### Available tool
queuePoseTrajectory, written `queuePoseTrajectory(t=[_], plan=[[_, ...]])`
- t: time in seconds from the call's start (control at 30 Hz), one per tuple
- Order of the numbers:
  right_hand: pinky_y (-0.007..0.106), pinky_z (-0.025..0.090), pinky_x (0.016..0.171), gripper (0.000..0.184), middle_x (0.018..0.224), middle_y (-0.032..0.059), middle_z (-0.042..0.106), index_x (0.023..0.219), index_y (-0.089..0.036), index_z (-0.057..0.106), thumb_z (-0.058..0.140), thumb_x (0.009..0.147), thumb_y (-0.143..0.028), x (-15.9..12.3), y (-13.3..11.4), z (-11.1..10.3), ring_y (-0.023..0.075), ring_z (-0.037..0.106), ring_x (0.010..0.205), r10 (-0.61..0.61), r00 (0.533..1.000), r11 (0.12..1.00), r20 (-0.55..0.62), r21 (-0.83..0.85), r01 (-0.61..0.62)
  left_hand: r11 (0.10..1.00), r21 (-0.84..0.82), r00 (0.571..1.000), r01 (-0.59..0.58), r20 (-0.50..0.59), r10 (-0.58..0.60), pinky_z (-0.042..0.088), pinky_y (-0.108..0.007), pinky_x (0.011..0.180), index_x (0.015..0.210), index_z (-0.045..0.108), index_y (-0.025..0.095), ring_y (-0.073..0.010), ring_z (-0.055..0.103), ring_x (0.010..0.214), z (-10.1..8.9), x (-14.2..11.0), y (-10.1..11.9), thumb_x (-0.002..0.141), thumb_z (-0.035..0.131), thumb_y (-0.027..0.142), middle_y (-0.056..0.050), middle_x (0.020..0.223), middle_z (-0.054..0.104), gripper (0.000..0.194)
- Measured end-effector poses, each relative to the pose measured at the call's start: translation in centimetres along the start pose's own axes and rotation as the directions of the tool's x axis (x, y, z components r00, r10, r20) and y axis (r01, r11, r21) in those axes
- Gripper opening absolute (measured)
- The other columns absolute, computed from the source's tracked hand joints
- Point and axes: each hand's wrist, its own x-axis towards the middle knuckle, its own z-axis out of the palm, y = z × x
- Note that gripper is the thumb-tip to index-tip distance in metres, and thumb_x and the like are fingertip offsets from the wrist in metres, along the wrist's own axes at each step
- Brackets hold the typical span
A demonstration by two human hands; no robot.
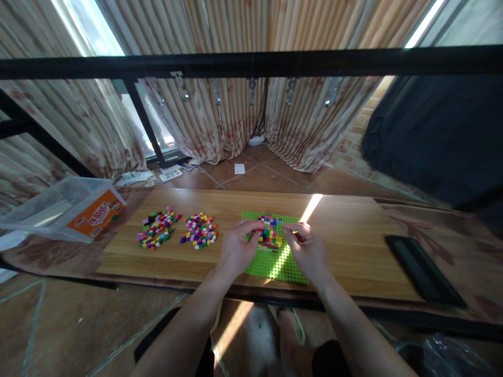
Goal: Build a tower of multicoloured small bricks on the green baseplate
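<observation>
A block structure of small multicoloured toy bricks [270, 233] stands on a green studded baseplate [257, 266]. On its left side is my left hand [239, 246], thumb and forefinger drawn together at its upper edge. My right hand [309, 250] is at the opposite side, its fingers in a pinch close to the bricks. What sits between the fingertips of either hand is too small to make out. Something dark red shows beneath the right fingers. To the left lie two piles of loose bricks, a nearer pile [199, 230] and a farther pile [158, 228].
Everything rests on a wooden board [349, 235] across a cloth-covered table. A clear plastic bin [58, 207] with an orange label stands at the left. A black flat object [424, 269] lies at the right. Beyond the board runs a dark metal bar [236, 65] before curtains.
</observation>
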Motion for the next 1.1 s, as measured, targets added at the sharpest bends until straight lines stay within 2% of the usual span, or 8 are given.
queuePoseTrajectory(t=[0.4, 0.9, 1.1], plan=[[0.027, 0.046, 0.062, 0.021, 0.078, 0.004, 0.065, 0.086, -0.02, 0.07, 0.052, 0.082, -0.029, 0.1, 0.25, 0.06, 0.0141, 0.057, 0.066, -0.012, 1.0, 1.0, 0.007, 0.001, 0.012, 0.999, 0.041, 0.999, -0.014, -0.047, 0.015, 0.051, -0.029, 0.083, 0.081, 0.069, 0.02, -0.0148, 0.064, 0.088, 0.7, 0.12, -0.29, 0.083, 0.056, 0.015, -0.004, 0.091, 0.069, 0.014], [0.026, 0.044, 0.06, 0.02, 0.075, 0.0035, 0.064, 0.085, -0.02, 0.071, 0.053, 0.082, -0.028, 0.12, -0.21, -0.15, 0.0132, 0.056, 0.062, 0.0, 1.0, 1.0, 0.002, -0.01, 0.0, 0.994, 0.107, 1.0, -0.014, -0.01, 0.015, 0.048, -0.029, 0.086, 0.087, 0.065, 0.019, -0.0149, 0.06, 0.093, 0.16, 0.05, 0.04, 0.084, 0.05, 0.013, -0.005, 0.096, 0.066, 0.016], [0.026, 0.044, 0.061, 0.02, 0.075, 0.0034, 0.064, 0.085, -0.02, 0.071, 0.053, 0.082, -0.028, 0.1, -0.04, -0.07, 0.0138, 0.057, 0.065, -0.022, 1.0, 1.0, 0.013, -0.008, 0.022, 0.994, 0.112, 0.999, 0.0, -0.035, 0.004, 0.049, -0.029, 0.085, 0.087, 0.064, 0.019, -0.015, 0.06, 0.092, 0.41, 0.08, -0.06, 0.084, 0.051, 0.014, -0.005, 0.095, 0.065, 0.014]])
